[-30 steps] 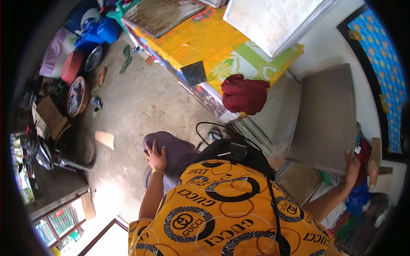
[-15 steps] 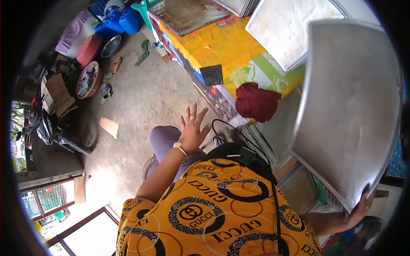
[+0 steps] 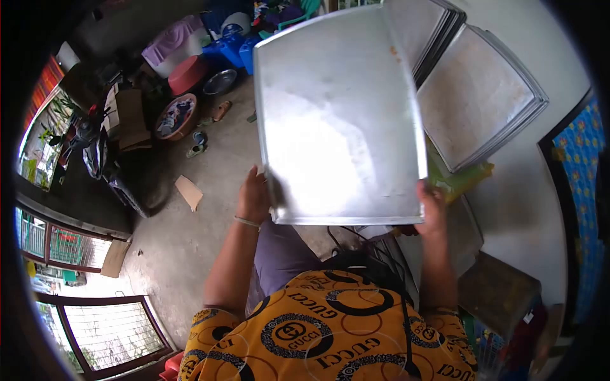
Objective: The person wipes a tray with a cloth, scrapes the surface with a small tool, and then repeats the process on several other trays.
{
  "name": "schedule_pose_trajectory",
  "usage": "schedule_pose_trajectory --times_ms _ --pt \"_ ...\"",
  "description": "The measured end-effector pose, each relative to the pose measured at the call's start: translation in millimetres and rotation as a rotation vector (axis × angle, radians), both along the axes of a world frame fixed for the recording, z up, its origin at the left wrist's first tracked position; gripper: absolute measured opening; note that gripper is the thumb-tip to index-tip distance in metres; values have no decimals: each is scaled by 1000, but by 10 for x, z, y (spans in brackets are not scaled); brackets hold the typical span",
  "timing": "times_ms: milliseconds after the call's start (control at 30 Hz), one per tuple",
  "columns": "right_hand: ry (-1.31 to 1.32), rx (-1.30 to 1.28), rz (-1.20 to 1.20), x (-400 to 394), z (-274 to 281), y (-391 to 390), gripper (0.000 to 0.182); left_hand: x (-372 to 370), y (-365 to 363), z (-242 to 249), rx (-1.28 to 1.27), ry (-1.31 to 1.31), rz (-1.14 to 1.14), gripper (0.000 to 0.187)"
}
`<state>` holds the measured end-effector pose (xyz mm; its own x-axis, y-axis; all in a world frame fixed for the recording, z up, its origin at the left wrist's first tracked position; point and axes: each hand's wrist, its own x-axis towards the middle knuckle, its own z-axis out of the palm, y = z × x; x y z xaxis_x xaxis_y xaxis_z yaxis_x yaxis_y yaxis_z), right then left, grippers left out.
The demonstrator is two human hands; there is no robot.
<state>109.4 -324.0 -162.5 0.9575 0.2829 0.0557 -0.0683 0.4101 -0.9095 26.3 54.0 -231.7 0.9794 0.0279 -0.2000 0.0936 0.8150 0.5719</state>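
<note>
A large, shiny metal baking tray [image 3: 343, 127] is held up in front of me, its raised rim facing my body. My left hand [image 3: 254, 195] grips the tray's left edge near the lower corner, with some fingers hidden. At the lower right corner, my right hand [image 3: 433, 208] is closed on the rim, thumb on the near side. Just beyond the tray to the right lies a stack of similar trays [image 3: 476, 101]. More trays [image 3: 422, 32] lean upright behind it. The tray covers most of the table with the yellow-green cloth [image 3: 467, 178].
A basin of clothes [image 3: 176, 117], a red tub [image 3: 188, 75] and blue containers [image 3: 230, 49] stand on the far left floor. A motorcycle [image 3: 105, 159] is parked at the left. Cardboard [image 3: 189, 193] lies on the concrete floor. A brown board [image 3: 499, 289] is low on the right.
The tray has moved from my right side to in front of me. My left hand, spread and holding nothing before, now grips its left edge. The maroon cloth is no longer visible.
</note>
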Motion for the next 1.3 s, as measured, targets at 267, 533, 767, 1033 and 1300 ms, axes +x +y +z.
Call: schedule_pose_trajectory --times_ms 267,533,767,1033,1300 --pt "-89 -357 397 263 -949 683 36 -915 557 -783 -3 358 565 37" --pt "-797 -1654 173 896 -1234 843 69 -1867 686 -373 345 412 938 44" --pt "-816 -1847 124 1071 -1551 1022 57 -2235 800 -170 373 534 1134 50" --pt "-535 -1013 -408 1155 -1147 425 22 -1971 410 214 298 614 1244 51" --pt "474 131 -899 871 -1251 -1732 37 -1718 343 107 295 598 1137 50"
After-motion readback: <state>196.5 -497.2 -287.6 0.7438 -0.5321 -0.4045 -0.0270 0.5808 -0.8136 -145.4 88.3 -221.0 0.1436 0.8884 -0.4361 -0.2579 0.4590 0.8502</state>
